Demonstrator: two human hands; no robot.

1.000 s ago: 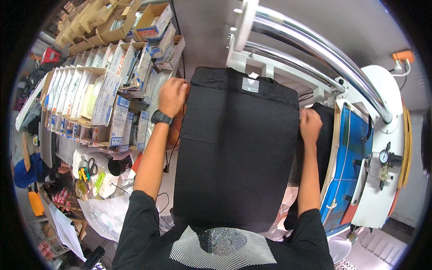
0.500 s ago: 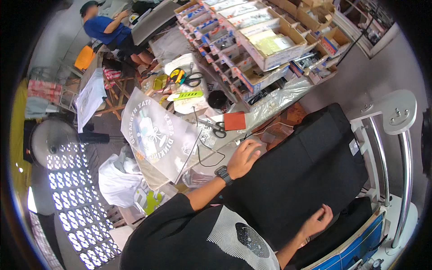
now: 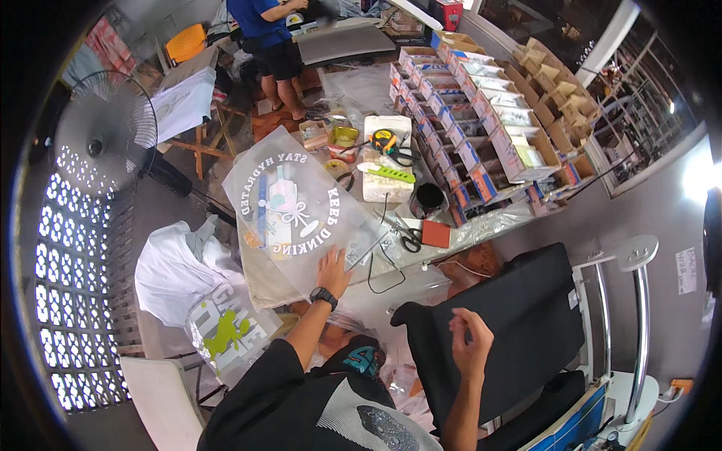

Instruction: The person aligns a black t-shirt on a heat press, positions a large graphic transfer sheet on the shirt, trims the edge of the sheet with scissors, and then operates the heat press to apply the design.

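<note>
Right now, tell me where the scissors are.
Head view, centre: the scissors lie on the worktable, beside a red pad, right of the clear printed film.

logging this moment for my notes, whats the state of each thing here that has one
left hand: open, flat on the transfer film
right hand: fingers loosely curled, holding nothing, above the black shirt
transfer film: clear printed sheet, lying flat on the table stack
black shirt: spread flat on the press
scissors: lying on the table, blades closed
floor fan: upright; running or not, cannot tell
</note>
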